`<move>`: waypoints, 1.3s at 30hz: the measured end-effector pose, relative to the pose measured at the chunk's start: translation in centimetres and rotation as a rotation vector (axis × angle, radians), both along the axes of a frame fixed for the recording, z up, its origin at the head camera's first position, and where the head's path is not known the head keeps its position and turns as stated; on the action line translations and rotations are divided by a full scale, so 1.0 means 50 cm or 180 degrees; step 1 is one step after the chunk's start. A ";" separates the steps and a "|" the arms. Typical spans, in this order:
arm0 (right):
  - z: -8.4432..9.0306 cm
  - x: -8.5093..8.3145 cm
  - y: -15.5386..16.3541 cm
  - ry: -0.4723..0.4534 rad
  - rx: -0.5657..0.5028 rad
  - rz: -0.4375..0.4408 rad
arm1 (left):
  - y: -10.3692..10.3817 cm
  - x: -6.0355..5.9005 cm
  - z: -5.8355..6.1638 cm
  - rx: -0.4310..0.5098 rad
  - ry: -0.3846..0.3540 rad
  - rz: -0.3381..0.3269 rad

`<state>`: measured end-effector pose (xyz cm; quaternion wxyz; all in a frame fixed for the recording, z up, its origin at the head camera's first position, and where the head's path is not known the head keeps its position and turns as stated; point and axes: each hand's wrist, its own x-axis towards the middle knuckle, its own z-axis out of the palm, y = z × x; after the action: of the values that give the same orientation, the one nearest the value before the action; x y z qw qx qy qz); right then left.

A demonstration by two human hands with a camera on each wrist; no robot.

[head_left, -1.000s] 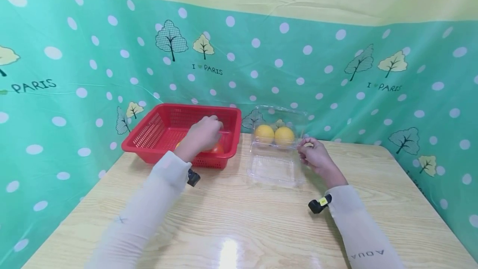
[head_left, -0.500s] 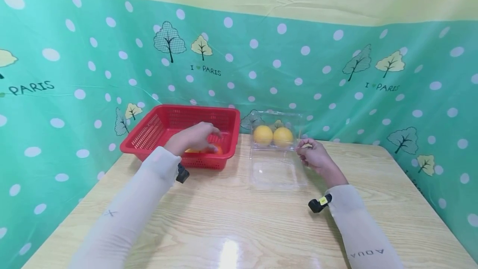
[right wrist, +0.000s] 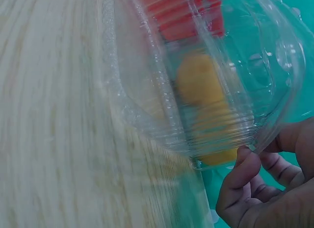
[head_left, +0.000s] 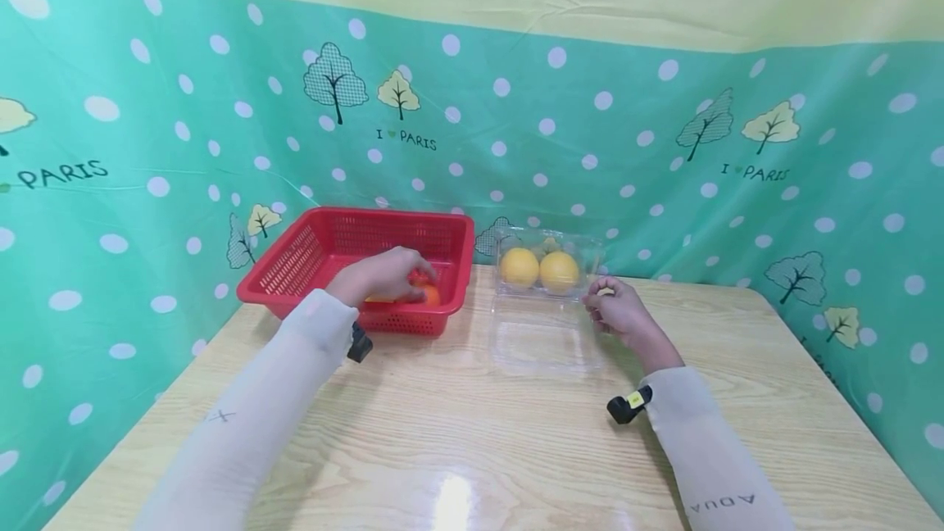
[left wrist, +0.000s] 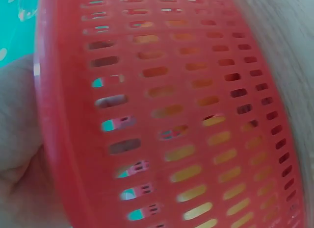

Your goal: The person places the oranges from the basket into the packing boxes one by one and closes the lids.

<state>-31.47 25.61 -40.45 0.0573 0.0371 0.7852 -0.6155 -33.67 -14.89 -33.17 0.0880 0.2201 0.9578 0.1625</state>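
Note:
A red slotted basket (head_left: 295,265) stands at the back left of the table. My left hand (head_left: 383,275) reaches into it, fingers curled over an orange fruit (head_left: 429,296) at the basket's near right corner. The left wrist view shows only the basket wall (left wrist: 171,115) up close, with my palm (left wrist: 19,139) at the left edge. A clear plastic clamshell box (head_left: 546,334) lies open to the right of the basket, with two yellow fruits (head_left: 519,266) in its rear half. My right hand (head_left: 615,306) pinches the box's right edge; the fingertips (right wrist: 245,176) show against the clear rim (right wrist: 274,125).
The wooden table (head_left: 472,449) stretches toward me with bare surface in front. A green dotted cloth (head_left: 664,146) walls in the back and both sides. Small black wrist cameras (head_left: 625,406) sit on both sleeves.
My left hand has sunk lower into the basket onto the orange fruit. The clamshell's upright half has tipped down a little. The right hand has stayed at the box's edge.

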 end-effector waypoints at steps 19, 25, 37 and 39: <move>-0.003 -0.002 0.004 0.0011 0.0092 0.0001 | 0.018 -0.044 -0.031 -0.0247 0.0070 -0.0090; -0.002 -0.002 0.004 0.0015 0.0094 -0.0003 | 0.031 -0.059 -0.043 -0.0324 -0.0014 -0.0026; -0.005 -0.002 0.001 0.0028 0.0077 0.0035 | 0.033 -0.062 -0.043 0.0000 0.0279 0.0313; -0.002 -0.001 0.000 0.0036 0.0083 0.0048 | 0.032 -0.062 -0.039 0.0059 0.0382 0.0316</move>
<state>-31.51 25.59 -40.56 0.0570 0.0284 0.7937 -0.6050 -36.76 -13.30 -35.13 0.0203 0.1825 0.9695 0.1621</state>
